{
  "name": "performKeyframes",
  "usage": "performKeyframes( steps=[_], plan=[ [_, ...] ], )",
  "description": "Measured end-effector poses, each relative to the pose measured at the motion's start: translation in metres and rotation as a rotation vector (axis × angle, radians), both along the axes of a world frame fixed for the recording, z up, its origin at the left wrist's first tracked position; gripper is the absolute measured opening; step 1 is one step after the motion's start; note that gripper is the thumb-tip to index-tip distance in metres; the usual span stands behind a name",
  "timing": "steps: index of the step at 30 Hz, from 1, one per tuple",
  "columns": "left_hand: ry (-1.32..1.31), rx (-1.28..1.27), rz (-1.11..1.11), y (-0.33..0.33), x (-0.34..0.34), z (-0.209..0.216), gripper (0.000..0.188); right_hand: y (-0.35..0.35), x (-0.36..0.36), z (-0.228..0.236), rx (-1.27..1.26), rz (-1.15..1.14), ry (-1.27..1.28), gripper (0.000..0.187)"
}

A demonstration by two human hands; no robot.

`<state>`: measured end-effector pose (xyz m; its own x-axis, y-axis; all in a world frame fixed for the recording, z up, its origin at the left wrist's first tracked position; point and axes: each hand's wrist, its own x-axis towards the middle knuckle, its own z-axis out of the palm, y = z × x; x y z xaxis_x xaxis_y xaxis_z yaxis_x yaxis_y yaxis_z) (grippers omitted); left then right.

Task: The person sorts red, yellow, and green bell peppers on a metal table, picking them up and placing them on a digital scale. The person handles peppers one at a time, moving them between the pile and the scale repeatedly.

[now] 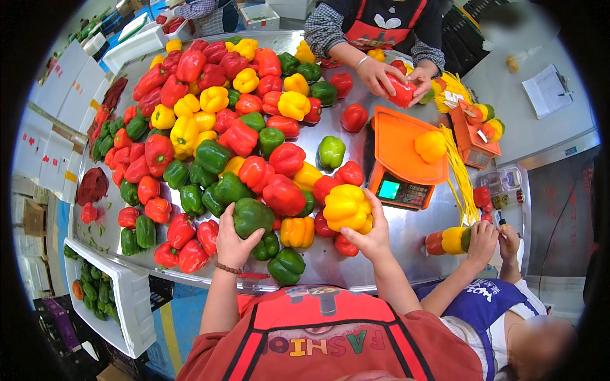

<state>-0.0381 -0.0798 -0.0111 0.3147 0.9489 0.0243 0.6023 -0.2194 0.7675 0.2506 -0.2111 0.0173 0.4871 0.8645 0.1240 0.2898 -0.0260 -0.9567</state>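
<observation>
my left hand (234, 240) clamps a green pepper (251, 214) at the near edge of the pile; my right hand (372, 236) grips a yellow pepper (346, 207) left of the orange scale (406, 152). risk: lifting either may dislodge neighbouring peppers, which could roll off the steel table (406, 244).

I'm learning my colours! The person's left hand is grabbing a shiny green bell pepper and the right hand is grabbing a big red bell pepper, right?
Nearly. The left hand does grip a shiny green bell pepper, but the right hand holds a big yellow bell pepper, not a red one. The head view shows this, on the shiny metal table.
</observation>
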Motion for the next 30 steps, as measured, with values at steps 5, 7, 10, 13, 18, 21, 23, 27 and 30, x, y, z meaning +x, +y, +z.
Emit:
performKeyframes(
  steps=[5,7,10,13,18,21,23,27,30],
  plan=[
    [0.003,0.030,-0.005,0.002,-0.001,-0.006,0.088,-0.003,0.000,-0.012,-0.042,0.008,-0.031,0.086],
    [-0.072,0.030,0.024,0.000,-0.001,-0.012,0.087,-0.004,0.002,-0.011,-0.057,0.024,-0.126,0.088],
    [-0.196,-0.004,0.026,-0.002,-0.008,-0.016,0.087,-0.004,0.000,-0.010,-0.072,0.080,-0.151,0.087],
    [-0.435,-0.125,0.030,-0.008,-0.013,-0.015,0.087,0.003,-0.013,0.010,-0.068,0.245,-0.302,0.084],
    [-0.735,-0.232,0.006,-0.007,-0.013,0.009,0.090,0.015,-0.044,-0.011,0.040,0.287,-0.532,0.079],
    [-0.735,-0.179,-0.018,-0.010,-0.015,0.014,0.093,0.016,-0.050,-0.018,0.038,0.265,-0.604,0.079],
    [-0.733,-0.170,-0.035,-0.014,-0.015,0.018,0.094,0.013,-0.049,-0.015,-0.005,0.283,-0.643,0.080],
    [-0.533,-0.070,-0.064,-0.022,-0.018,0.010,0.093,0.005,-0.037,-0.020,-0.117,0.227,-0.702,0.086],
    [-0.428,-0.036,-0.102,-0.030,-0.014,0.003,0.093,0.004,-0.035,-0.019,-0.135,0.207,-0.722,0.087]
  ],
)
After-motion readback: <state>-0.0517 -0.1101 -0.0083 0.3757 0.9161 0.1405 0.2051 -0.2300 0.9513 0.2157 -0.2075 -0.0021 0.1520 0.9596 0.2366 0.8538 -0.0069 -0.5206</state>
